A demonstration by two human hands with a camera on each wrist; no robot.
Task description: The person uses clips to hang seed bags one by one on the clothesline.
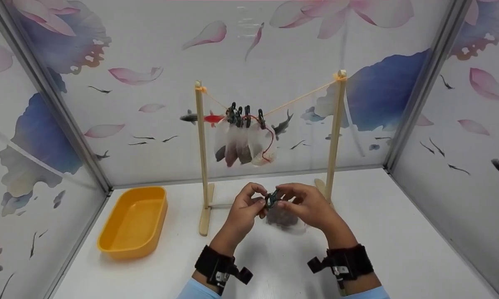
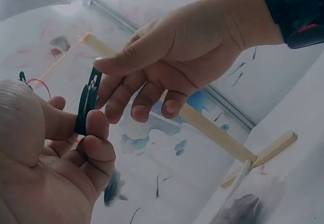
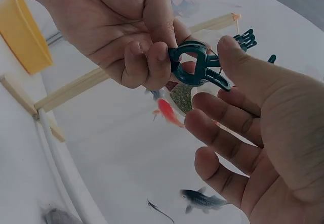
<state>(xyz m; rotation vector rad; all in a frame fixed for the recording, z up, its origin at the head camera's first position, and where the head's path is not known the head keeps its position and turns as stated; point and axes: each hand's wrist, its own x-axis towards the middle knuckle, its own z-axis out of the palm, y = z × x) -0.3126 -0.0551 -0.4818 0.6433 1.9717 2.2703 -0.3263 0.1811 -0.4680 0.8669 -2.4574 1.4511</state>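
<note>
Between my two hands is a dark green plastic spring clip [image 3: 198, 68]. My left hand [image 1: 246, 208] pinches its rounded jaw end with thumb and fingers. My right hand [image 1: 309, 203] has its thumb and index finger at the handle end, the other fingers loosely bent and spread, as the right wrist view shows. Just below the hands, a clear bag with dark contents [image 1: 283, 219] lies on the white table [image 1: 270, 270], partly covered by the hands in the head view. Beyond them, several clear bags [image 1: 243, 145] hang from an orange string [image 1: 301, 97], held by dark green clips [image 1: 247, 115].
The string runs between two wooden posts, a left post [image 1: 202, 158] and a right post [image 1: 335, 145], on flat wooden feet. A yellow plastic tray [image 1: 131, 222] stands at the left. Printed panels [image 1: 150, 54] with fish and petals enclose the table at the back and sides.
</note>
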